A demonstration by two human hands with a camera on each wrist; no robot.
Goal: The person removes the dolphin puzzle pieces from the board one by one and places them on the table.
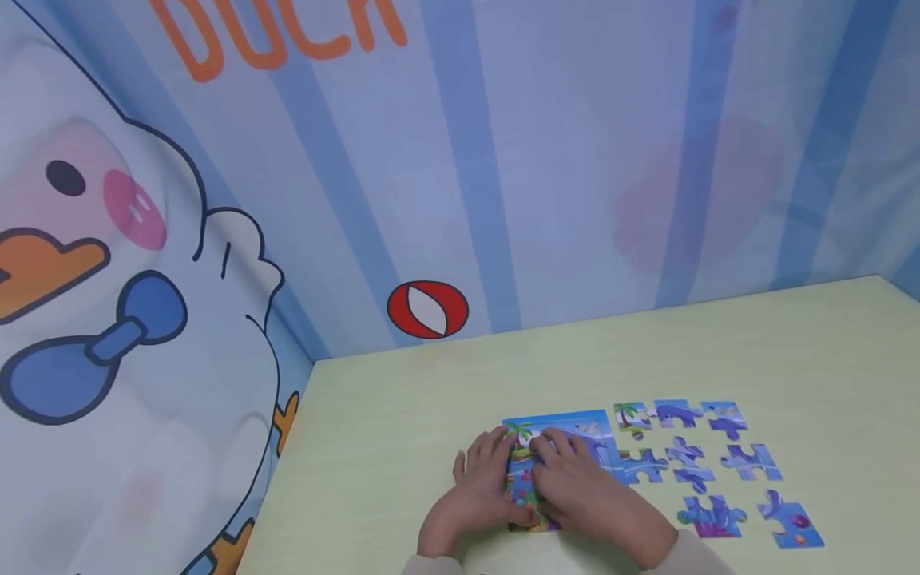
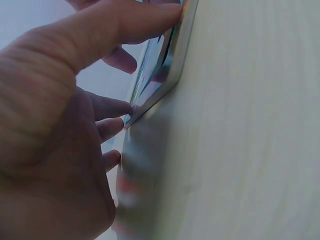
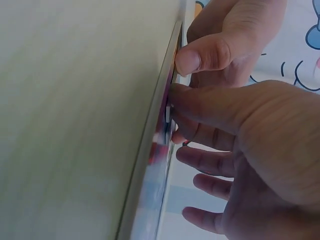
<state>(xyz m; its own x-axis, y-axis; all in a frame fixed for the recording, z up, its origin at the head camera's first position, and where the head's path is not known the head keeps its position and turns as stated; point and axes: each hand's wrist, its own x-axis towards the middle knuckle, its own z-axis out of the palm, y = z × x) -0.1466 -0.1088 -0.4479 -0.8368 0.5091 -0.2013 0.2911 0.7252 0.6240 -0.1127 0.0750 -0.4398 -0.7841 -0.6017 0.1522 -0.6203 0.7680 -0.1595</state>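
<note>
In the head view a puzzle board (image 1: 568, 416) with a dolphin and palm-tree picture lies flat on the table. My left hand (image 1: 474, 499) holds the board at its left side, thumb over the near edge and fingers along the left edge. The left wrist view shows that thumb (image 2: 155, 22) on the board's rim (image 2: 175, 75). Over the middle of the board, my right hand (image 1: 582, 487) pinches a puzzle piece (image 3: 168, 114) between thumb and index finger, low against the board. Its other fingers are spread. Most of the piece is hidden by the hand.
Several loose puzzle pieces lie right of the board, among them a palm-tree piece (image 1: 631, 417), a dolphin piece (image 1: 677, 412) and a corner piece with a shell (image 1: 794, 523). A printed duck curtain (image 1: 561, 160) stands behind the pale table (image 1: 374, 447).
</note>
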